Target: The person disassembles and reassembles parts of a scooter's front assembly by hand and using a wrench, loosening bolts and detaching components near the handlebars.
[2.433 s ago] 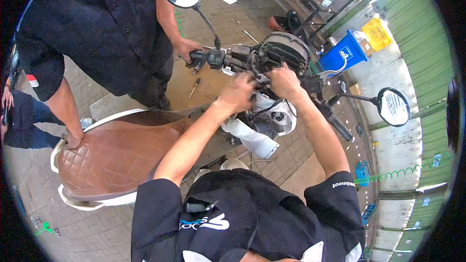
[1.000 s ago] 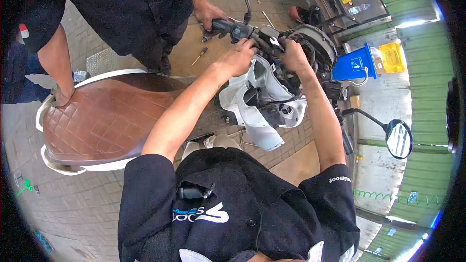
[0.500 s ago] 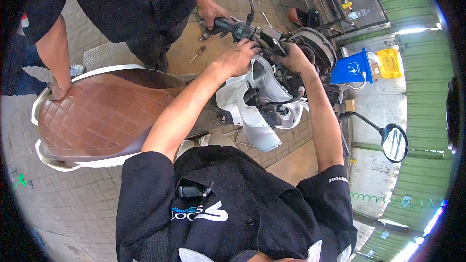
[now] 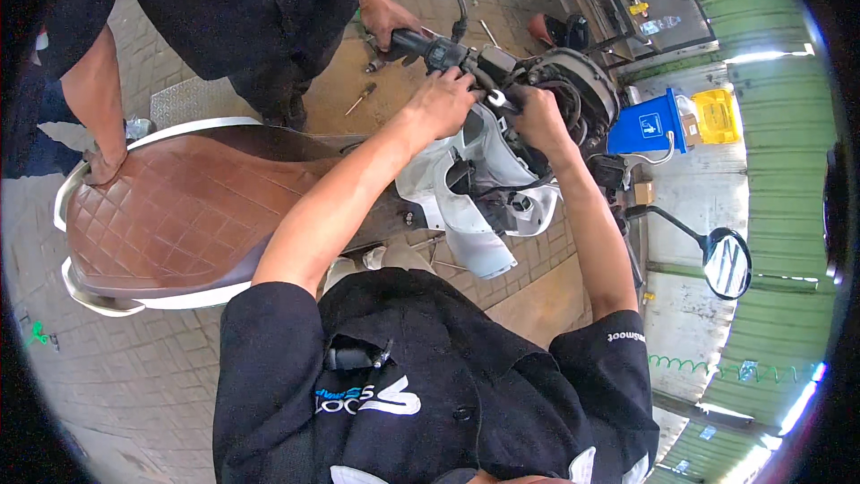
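Note:
A scooter stands across my view, its handlebar (image 4: 445, 56) and stripped front end at the centre. My left hand (image 4: 441, 106) rests with bent fingers over the inner part of the handlebar, above the white front panel (image 4: 479, 251). In my right hand (image 4: 540, 118), fingers closed, is a wrench (image 4: 495, 99); its shiny open jaw points toward the steering stem. My palm hides its handle. Exposed cables and dark parts (image 4: 569, 94) lie just beyond that hand.
A co-worker's hand (image 4: 387, 20) grips the far handlebar grip; their other hand (image 4: 106, 166) is on the brown seat (image 4: 179, 215). A screwdriver (image 4: 360, 100) lies on the floor. Right of the scooter are a blue bin (image 4: 640, 124), a yellow bin (image 4: 717, 116) and a mirror (image 4: 727, 264).
My right hand has turned and shifted slightly left and down, and the wrench's jaw now shows. My left hand stays almost in place on the handlebar.

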Demonstrator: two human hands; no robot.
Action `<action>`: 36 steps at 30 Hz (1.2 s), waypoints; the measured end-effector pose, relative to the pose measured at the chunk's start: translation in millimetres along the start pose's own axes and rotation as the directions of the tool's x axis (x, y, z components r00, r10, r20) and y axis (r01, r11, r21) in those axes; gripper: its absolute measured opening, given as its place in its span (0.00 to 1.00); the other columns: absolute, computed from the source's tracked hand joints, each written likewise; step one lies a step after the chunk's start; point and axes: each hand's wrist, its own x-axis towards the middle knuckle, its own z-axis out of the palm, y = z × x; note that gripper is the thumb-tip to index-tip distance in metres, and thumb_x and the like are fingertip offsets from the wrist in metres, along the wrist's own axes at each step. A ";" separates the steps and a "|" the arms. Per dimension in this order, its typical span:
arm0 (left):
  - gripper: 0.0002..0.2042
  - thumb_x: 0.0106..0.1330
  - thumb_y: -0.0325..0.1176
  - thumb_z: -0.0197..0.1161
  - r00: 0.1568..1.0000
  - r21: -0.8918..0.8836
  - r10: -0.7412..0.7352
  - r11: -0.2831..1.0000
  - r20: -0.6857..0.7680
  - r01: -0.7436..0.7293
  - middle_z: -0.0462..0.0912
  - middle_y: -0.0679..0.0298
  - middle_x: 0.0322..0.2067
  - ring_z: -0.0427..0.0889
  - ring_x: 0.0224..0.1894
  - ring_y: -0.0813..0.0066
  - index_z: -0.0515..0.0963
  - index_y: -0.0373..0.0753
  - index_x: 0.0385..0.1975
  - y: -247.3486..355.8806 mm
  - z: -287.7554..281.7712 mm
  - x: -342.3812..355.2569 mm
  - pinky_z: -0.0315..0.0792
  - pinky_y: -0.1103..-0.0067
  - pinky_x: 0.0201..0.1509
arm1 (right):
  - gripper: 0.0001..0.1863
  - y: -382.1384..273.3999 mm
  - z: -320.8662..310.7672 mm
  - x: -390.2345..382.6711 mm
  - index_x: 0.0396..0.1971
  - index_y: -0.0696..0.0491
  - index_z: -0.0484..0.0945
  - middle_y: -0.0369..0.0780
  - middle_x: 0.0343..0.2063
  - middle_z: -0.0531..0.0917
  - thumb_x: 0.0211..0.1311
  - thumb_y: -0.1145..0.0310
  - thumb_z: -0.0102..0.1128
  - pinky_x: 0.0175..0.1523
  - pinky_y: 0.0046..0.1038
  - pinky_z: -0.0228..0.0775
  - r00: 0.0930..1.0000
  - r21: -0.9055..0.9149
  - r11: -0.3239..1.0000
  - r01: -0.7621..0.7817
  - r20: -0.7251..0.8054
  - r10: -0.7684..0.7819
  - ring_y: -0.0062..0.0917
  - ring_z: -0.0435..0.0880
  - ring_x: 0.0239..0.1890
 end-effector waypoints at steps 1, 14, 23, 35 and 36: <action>0.21 0.48 0.27 0.60 1.000 -0.002 0.005 1.000 0.011 -0.005 0.71 0.59 0.47 0.67 0.52 0.60 0.76 0.42 0.47 2.0 -2.7 0.5 0.65 0.68 0.57 | 0.15 -2.4 2.1 0.8 0.33 0.59 0.78 0.52 0.29 0.80 0.41 0.72 0.63 0.42 0.40 0.71 1.000 0.007 1.000 -0.010 0.002 0.010 0.46 0.79 0.37; 0.25 0.42 0.34 0.65 0.993 -0.016 0.109 0.994 -0.041 -0.110 0.70 0.56 0.49 0.68 0.52 0.58 0.76 0.47 0.47 -8.2 -9.3 -8.3 0.67 0.67 0.56 | 0.12 -5.0 7.3 -0.2 0.34 0.58 0.77 0.50 0.31 0.78 0.46 0.74 0.57 0.42 0.38 0.72 0.990 -0.117 0.990 0.077 -0.107 -0.090 0.45 0.78 0.38; 0.26 0.43 0.33 0.64 0.999 0.033 0.016 0.999 0.046 -0.017 0.72 0.58 0.45 0.69 0.51 0.60 0.76 0.51 0.48 1.0 -15.1 -0.3 0.67 0.66 0.54 | 0.15 -0.7 -12.2 1.7 0.36 0.57 0.80 0.49 0.30 0.78 0.44 0.74 0.63 0.40 0.38 0.70 0.995 0.039 0.998 0.053 0.083 -0.056 0.45 0.77 0.34; 0.24 0.43 0.34 0.64 0.998 -0.018 -0.046 0.999 0.052 0.047 0.73 0.58 0.44 0.69 0.50 0.60 0.78 0.47 0.46 -0.7 -16.8 2.4 0.63 0.65 0.57 | 0.21 -16.3 -16.8 -6.4 0.41 0.52 0.79 0.49 0.36 0.75 0.40 0.77 0.63 0.46 0.39 0.70 0.984 -0.070 0.997 0.017 0.180 -0.004 0.45 0.76 0.40; 0.23 0.42 0.34 0.64 1.000 -0.098 0.002 0.995 -0.005 -0.002 0.73 0.59 0.44 0.69 0.50 0.60 0.78 0.46 0.45 -4.0 -14.5 0.2 0.63 0.66 0.56 | 0.21 -13.9 -16.2 -6.6 0.41 0.52 0.79 0.49 0.36 0.75 0.40 0.76 0.63 0.46 0.39 0.70 0.981 -0.101 0.995 0.008 0.195 0.012 0.45 0.76 0.41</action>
